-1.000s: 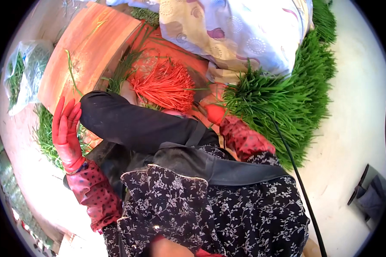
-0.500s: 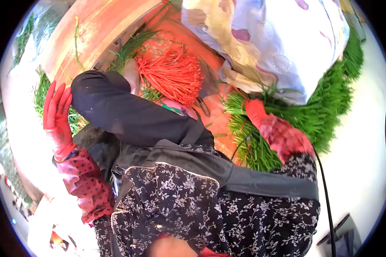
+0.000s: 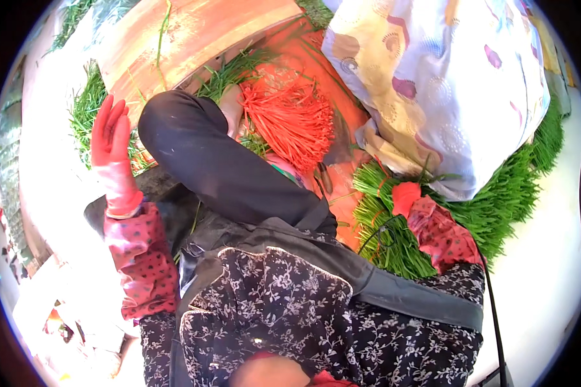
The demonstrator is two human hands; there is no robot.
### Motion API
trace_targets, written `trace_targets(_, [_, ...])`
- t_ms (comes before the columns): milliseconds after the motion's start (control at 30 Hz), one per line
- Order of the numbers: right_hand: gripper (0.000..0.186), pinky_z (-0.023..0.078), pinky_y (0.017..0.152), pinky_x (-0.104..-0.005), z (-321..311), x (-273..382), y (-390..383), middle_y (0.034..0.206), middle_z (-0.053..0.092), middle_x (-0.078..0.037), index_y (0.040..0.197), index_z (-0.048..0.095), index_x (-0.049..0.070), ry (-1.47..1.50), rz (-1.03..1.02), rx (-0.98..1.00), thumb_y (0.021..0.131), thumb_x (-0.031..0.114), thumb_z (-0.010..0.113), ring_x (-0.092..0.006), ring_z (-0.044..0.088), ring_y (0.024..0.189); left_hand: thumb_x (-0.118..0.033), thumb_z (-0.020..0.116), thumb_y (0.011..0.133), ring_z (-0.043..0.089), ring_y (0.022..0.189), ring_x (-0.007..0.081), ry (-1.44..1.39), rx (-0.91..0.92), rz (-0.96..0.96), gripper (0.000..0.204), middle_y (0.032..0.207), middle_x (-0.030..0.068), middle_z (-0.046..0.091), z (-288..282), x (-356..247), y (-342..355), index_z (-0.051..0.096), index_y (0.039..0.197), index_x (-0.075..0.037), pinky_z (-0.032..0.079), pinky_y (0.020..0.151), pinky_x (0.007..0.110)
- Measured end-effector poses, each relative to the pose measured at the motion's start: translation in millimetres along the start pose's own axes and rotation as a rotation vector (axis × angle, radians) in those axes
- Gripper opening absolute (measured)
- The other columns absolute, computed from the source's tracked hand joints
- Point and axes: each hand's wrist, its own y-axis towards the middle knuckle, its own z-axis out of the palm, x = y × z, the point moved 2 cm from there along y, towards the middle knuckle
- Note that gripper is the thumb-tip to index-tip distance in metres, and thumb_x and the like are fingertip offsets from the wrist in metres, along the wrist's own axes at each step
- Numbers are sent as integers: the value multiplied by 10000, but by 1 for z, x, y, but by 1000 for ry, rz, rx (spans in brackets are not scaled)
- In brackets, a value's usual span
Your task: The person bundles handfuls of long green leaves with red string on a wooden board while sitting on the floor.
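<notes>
The right hand (image 3: 407, 197), in a red glove, rests on tied green grass-like stalks (image 3: 397, 248) at the person's right side; its fingers are hidden from this angle, so I cannot tell whether they are closed on the stalks or merely lying against them. The stalks lie in a thick heap, their pale cut ends toward the middle and their leafy blades spreading to the right. Just above this hand hangs the lower edge of a patterned cloth (image 3: 445, 84), pale with purple shapes, which covers part of the heap. A thin black cable (image 3: 494, 316) runs down past the right forearm. Between the two hands, a bundle of red strands (image 3: 294, 126) lies fanned out on an orange sheet (image 3: 348, 216), beyond the bent leg in black trousers (image 3: 219, 164). The left hand (image 3: 115, 155), also gloved in red, is raised with its fingers extended and nothing in its grasp, just beside the knee. Loose green blades (image 3: 89, 106) lie behind it, near a wood-grained board (image 3: 200, 39) with more blades on top. Spotted red sleeve covers (image 3: 145, 258) wrap both forearms, over a black floral garment (image 3: 290, 303).
</notes>
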Motion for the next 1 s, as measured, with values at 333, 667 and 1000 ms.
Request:
trace_targets(333, [337, 479, 632, -440, -124, 111, 267, 710, 639, -130, 884, 639, 40, 933, 199, -445, 884, 347, 501, -310, 639, 715, -63, 727, 721, 571, 1054, 354, 542, 71, 360, 513, 1131, 197, 600, 44, 15, -1, 552, 1197, 16, 428, 945, 396])
trace_targets(667, [222, 370, 481, -326, -82, 159, 345, 655, 583, -86, 833, 619, -16, 1983, 45, -510, 896, 186, 552, -171, 488, 532, 11, 698, 689, 557, 1108, 319, 483, 9, 200, 529, 1180, 178, 589, 23, 40, 7, 551, 1197, 28, 407, 979, 373])
trace_targets(1000, [155, 365, 454, -211, -180, 175, 255, 708, 578, -10, 960, 616, 65, 2673, -121, 33, 901, 194, 552, -87, 501, 590, -49, 687, 751, 569, 1080, 276, 495, -48, 205, 462, 1159, 141, 606, 2, 55, 0, 565, 1193, 6, 417, 953, 356])
